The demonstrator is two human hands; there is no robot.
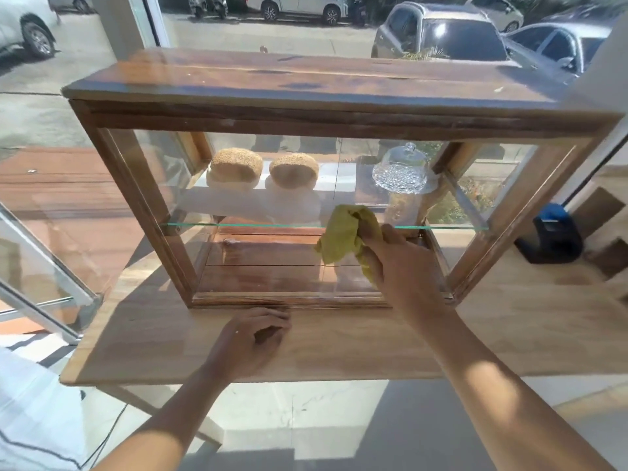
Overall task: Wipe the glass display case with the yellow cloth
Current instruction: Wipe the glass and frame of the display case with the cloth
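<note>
A wooden-framed glass display case [142,205] stands on a light wooden table [509,334]. My right hand [401,266] grips a crumpled yellow cloth [343,232] and holds it against the front glass, right of centre, at the level of the inner glass shelf. My left hand [256,338] rests on the tabletop just in front of the case's bottom rail, fingers loosely curled, holding nothing.
Inside the case, two round seeded buns [234,166] sit on the glass shelf, with a cut-glass domed dish [401,171] to their right. A black and blue device [550,236] stands on the table at the right. Behind is a window onto parked cars.
</note>
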